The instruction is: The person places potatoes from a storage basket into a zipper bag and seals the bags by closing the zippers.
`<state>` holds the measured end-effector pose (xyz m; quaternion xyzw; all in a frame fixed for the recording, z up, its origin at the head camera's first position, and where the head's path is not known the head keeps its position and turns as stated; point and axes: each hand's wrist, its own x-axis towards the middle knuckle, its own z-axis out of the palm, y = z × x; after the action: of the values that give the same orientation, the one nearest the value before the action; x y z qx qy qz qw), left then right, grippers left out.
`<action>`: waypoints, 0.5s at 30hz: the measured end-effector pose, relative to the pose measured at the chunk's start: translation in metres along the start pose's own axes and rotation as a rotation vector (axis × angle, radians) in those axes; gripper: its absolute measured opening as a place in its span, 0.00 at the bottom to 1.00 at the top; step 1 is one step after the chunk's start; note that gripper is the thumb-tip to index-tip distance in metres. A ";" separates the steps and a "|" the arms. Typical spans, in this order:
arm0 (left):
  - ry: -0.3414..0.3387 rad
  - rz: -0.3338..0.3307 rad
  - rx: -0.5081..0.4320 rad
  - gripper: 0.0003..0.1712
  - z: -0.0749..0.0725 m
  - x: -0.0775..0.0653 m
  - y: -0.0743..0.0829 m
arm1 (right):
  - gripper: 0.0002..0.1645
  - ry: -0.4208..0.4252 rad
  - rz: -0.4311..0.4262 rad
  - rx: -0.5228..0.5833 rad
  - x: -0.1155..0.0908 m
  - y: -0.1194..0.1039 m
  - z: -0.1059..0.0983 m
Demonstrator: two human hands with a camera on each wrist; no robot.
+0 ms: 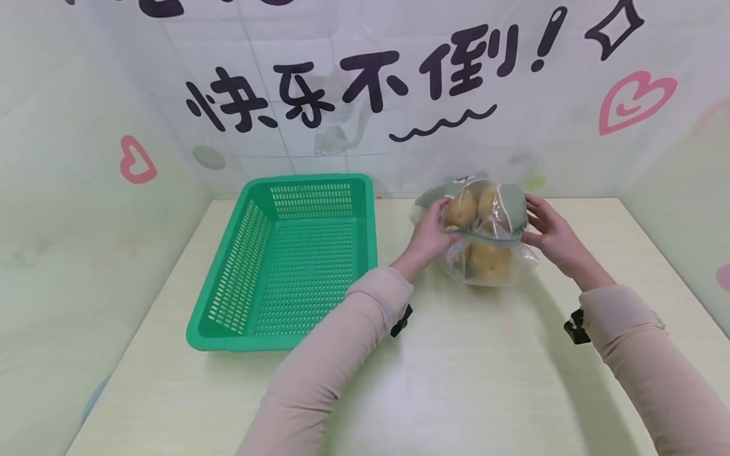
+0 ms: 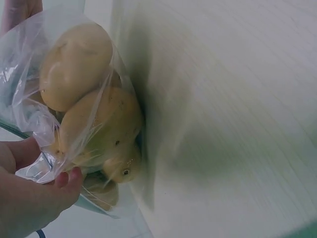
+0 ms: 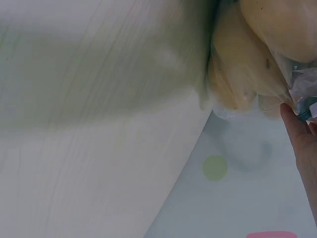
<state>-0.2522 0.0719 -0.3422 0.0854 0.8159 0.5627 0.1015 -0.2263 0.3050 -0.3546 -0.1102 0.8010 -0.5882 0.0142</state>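
A clear zip bag (image 1: 495,263) of potatoes stands on the table at right of centre, its zip edge and grey-green upper part folded forward over the potatoes (image 2: 101,121). At the bag's left side my left hand (image 1: 433,233) grips its edge; in the left wrist view the left hand (image 2: 37,188) pinches the clear plastic between thumb and fingers. On the other side my right hand (image 1: 556,237) holds the bag's right edge with bent fingers. Only part of the right hand (image 3: 303,144) shows in the right wrist view, against the plastic.
A green perforated basket (image 1: 365,278) sits on the table left of the bag, partly behind my left sleeve (image 1: 336,354). Behind the pale table (image 1: 456,380) is a printed white wall covering (image 1: 376,145), with side walls at left and right.
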 end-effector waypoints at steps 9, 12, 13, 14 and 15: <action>-0.016 -0.015 0.066 0.48 -0.001 0.000 -0.003 | 0.47 0.004 0.011 -0.053 -0.001 0.007 0.003; -0.029 -0.034 0.089 0.50 -0.003 -0.001 -0.003 | 0.48 -0.012 0.018 -0.052 -0.002 0.006 0.002; -0.033 -0.041 0.099 0.50 -0.003 -0.001 -0.002 | 0.48 -0.019 0.024 -0.052 -0.003 0.006 0.001; -0.031 -0.049 0.105 0.51 -0.004 -0.001 -0.002 | 0.48 -0.027 0.033 -0.052 -0.003 0.006 0.000; -0.031 -0.057 0.108 0.51 -0.004 -0.001 -0.002 | 0.48 -0.035 0.044 -0.048 -0.004 0.006 -0.001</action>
<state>-0.2527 0.0674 -0.3425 0.0762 0.8457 0.5132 0.1250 -0.2236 0.3079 -0.3606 -0.1031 0.8167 -0.5665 0.0388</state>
